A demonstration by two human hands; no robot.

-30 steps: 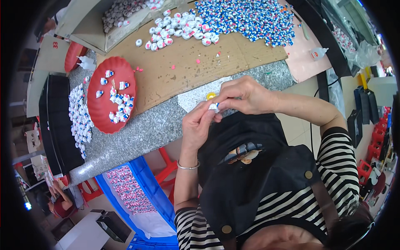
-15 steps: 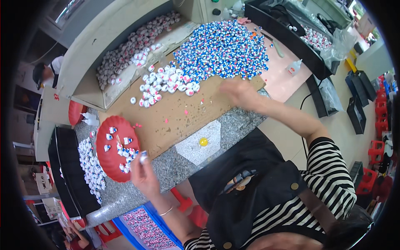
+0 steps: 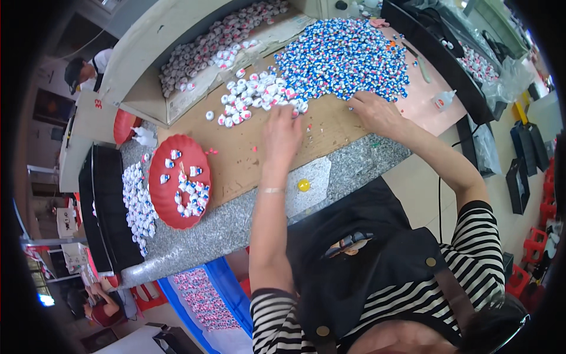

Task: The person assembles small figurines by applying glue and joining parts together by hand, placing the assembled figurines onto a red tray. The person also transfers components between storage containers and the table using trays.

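Note:
My left hand (image 3: 282, 137) reaches to the near edge of a pile of white round pieces (image 3: 259, 93) with pink marks. Its fingers are closed around one of the white round pieces, partly hidden. Against the near edge of a heap of small blue-and-white pieces (image 3: 342, 59) rests my right hand (image 3: 377, 114). The fingertips there are pinched at a small blue piece (image 3: 352, 108). To the left, a red scalloped dish (image 3: 158, 194) contains several small white-and-blue figures (image 3: 191, 199).
A brown board (image 3: 236, 171) lies on the speckled stone counter (image 3: 236, 215). Near the front edge, a pale sheet (image 3: 317, 177) bears a yellow blob (image 3: 303, 185). More white figures (image 3: 137, 200) lie left of the dish. A white bottle (image 3: 443, 100) stands at right; a blue crate (image 3: 227, 283) is below.
My left hand has left the red dish, where it held a small figure, and moved right to the white pieces. My right hand has moved to the blue heap. The whole view has shifted.

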